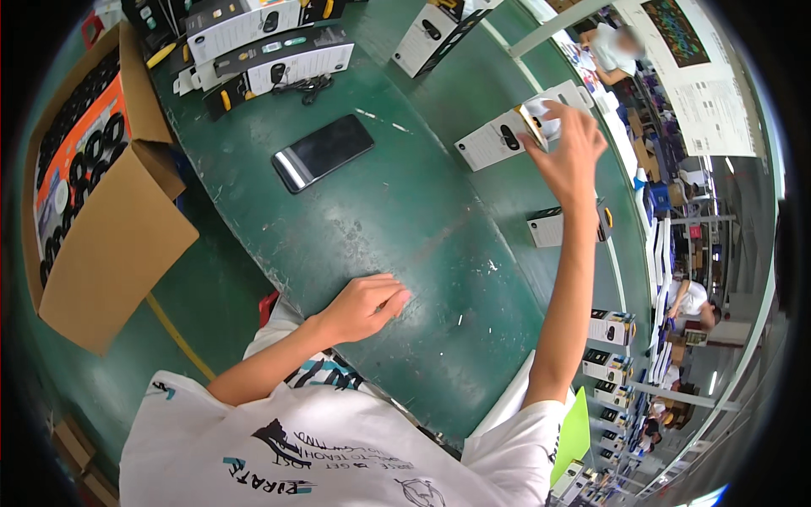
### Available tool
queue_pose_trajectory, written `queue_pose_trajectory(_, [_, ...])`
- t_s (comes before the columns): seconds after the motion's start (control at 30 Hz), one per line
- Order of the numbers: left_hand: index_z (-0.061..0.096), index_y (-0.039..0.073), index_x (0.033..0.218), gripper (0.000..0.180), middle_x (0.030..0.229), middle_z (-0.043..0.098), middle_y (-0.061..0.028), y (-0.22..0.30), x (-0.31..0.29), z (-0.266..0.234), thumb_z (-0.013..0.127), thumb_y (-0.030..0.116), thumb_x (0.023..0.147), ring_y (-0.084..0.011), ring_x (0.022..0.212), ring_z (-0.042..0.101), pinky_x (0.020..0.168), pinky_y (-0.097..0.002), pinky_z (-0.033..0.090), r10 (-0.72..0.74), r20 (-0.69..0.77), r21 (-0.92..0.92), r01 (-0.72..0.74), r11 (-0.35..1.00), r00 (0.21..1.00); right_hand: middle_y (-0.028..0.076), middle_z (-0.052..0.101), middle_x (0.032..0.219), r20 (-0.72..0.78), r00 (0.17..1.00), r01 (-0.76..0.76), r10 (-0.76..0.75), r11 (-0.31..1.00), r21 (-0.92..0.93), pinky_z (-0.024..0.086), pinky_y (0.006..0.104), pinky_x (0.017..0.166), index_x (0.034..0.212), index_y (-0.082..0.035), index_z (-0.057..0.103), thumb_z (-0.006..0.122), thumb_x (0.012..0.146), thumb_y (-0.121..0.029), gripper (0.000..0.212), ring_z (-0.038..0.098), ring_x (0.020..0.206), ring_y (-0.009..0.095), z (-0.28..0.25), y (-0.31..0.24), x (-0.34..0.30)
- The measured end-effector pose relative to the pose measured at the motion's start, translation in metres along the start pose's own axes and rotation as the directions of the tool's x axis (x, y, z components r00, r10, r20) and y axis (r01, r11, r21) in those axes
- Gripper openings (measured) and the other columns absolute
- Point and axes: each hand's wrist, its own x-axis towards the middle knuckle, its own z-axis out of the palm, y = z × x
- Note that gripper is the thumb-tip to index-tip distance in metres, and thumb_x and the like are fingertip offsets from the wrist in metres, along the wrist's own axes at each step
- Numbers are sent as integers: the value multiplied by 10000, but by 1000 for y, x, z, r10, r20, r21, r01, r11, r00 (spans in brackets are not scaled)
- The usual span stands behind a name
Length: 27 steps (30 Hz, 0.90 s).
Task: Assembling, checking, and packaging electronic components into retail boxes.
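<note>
My left hand (365,306) rests on the green table near its front edge. Its fingers are curled together, and nothing shows in them. My right arm reaches to the far right, where my right hand (571,154) has thumb and fingers closed around the end of a white box (490,145) with a dark oval device pictured on it. A white and yellowish part shows between the fingers; how it joins the box is unclear. A black phone (324,154) lies flat between my hands and the back of the table. Nearer along the right side stands a smaller white box (547,230).
Several printed boxes (296,56) and a coiled black cable (314,88) lie at the back left; another box (425,38) stands at the back. An open carton (127,245) of black rings is at the left. Boxes (606,363) line the right, with people working beyond.
</note>
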Motion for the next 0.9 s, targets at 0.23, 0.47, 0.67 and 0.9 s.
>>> queue_pose_trajectory(0.23, [597, -9, 791, 341, 727, 613, -118, 5, -2, 2, 549, 105, 1109, -321, 714, 576, 703, -431, 492, -9, -19, -7, 9, 1000, 1000, 149, 761, 1143, 36, 949, -297, 312, 854, 427, 381, 469, 1164, 1394, -115, 620, 885, 902, -311, 592, 688, 1148, 280, -2, 31, -9])
queue_pose_trajectory(0.47, [633, 10, 981, 196, 1035, 655, -134, 28, 31, -13, 577, 166, 1086, -304, 1016, 600, 944, -443, 471, 174, -235, 143, -143, 979, 956, 122, 790, 1078, 218, 905, -408, 364, 605, 683, 537, 315, 963, 1258, -9, 664, 887, 896, -171, 455, 732, 1025, 166, -54, 13, -59])
queue_pose_trajectory(0.67, [539, -16, 1368, 449, 1313, 606, -231, 65, 141, 22, 614, 323, 1084, -414, 1217, 574, 1108, -471, 427, 283, -318, 96, -266, 959, 905, 61, 765, 1028, 223, 904, -416, 365, 628, 658, 534, 324, 971, 1128, -15, 697, 892, 836, -133, 370, 720, 1000, 163, -108, -25, -109])
queue_pose_trajectory(0.9, [443, -29, 1470, 614, 1382, 619, -260, 62, 101, 67, 683, 378, 1077, -245, 1296, 621, 1068, -393, 511, -152, 180, -513, 224, 828, 972, 51, 701, 999, 114, 981, -192, 156, 847, 495, 383, 509, 1150, 1044, -70, 706, 920, 681, -109, 422, 662, 1045, 284, -150, -79, -179])
